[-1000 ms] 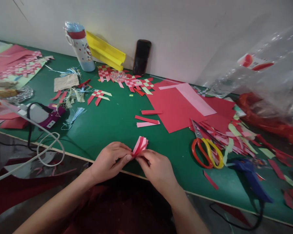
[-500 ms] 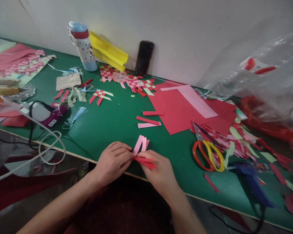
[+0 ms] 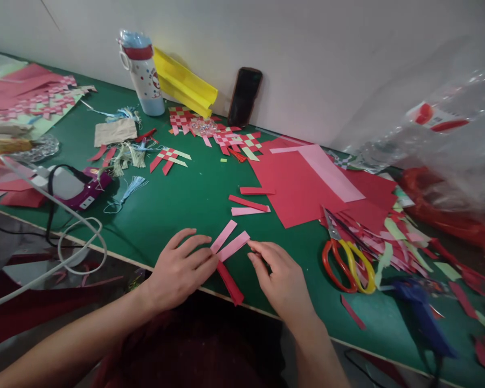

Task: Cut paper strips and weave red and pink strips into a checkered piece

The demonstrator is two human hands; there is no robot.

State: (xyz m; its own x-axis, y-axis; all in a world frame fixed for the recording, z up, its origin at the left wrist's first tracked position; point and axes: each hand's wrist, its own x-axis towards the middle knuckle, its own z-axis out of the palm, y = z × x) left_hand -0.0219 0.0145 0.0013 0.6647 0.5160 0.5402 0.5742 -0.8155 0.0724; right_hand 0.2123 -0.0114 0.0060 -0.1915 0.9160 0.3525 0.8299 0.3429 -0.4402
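Note:
My left hand (image 3: 185, 264) is closed on the joined end of some folded paper strips at the table's front edge. Two pink strips (image 3: 233, 247) fan up and to the right from its fingertips, and a red strip (image 3: 230, 284) slants down over the edge. The crossing point of the strips is partly hidden by my left fingers. At the tip of the right-hand pink strip, my right hand (image 3: 281, 275) has thumb and forefinger close together, seemingly pinching it. Loose red strips (image 3: 248, 203) and a pink strip (image 3: 250, 210) lie just beyond.
Scissors (image 3: 347, 264) and a blue glue gun (image 3: 422, 312) lie to the right, by paper scraps. Red paper sheets (image 3: 295, 188) spread behind. Farther back are a phone (image 3: 245, 97), a bottle (image 3: 146, 81) and woven paper pieces (image 3: 170, 156). A white cable (image 3: 101, 237) loops at left.
My right hand has moved right, off the red strip, to the end of a pink strip. The pink strips have spread apart, and the red strip now points downward.

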